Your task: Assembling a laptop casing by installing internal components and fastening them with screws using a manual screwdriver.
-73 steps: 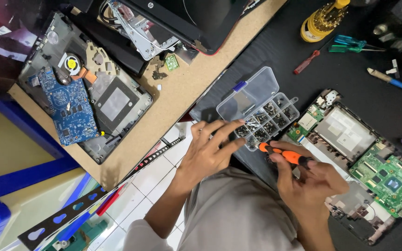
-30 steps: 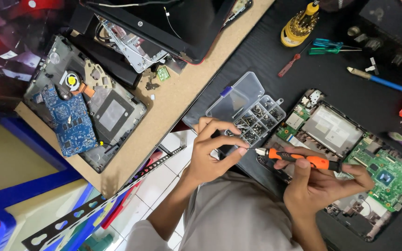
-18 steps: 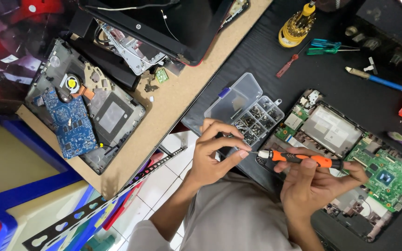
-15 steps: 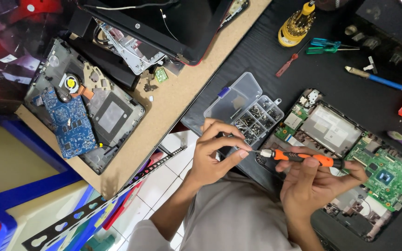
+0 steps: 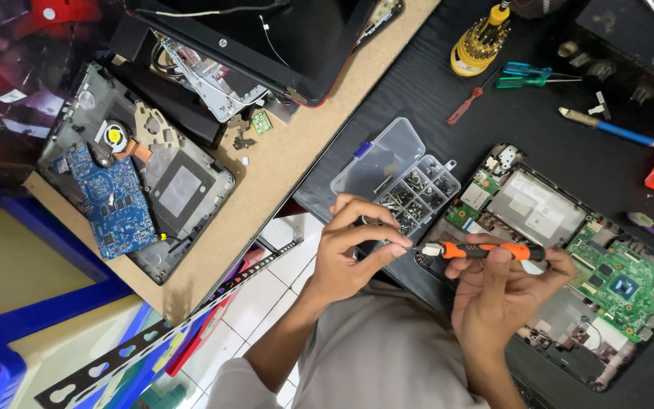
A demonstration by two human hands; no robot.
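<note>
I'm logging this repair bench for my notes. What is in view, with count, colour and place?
Screwdriver: one, orange and black, held level between the hands.
Screw box: one, clear, lid open, above the hands.
Open laptop: one, green boards, right.
Blue board: one, on a grey chassis, left.
Bit holder: one, yellow, top.
Teal drivers: two, top right.
Left hand: fingers pinched at the screwdriver's tip.
Right hand: grips the handle.

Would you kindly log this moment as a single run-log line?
left hand: fingers pinched at screwdriver tip | right hand: grips orange screwdriver, level | behind: open screw organizer box | under: opened laptop base
</note>
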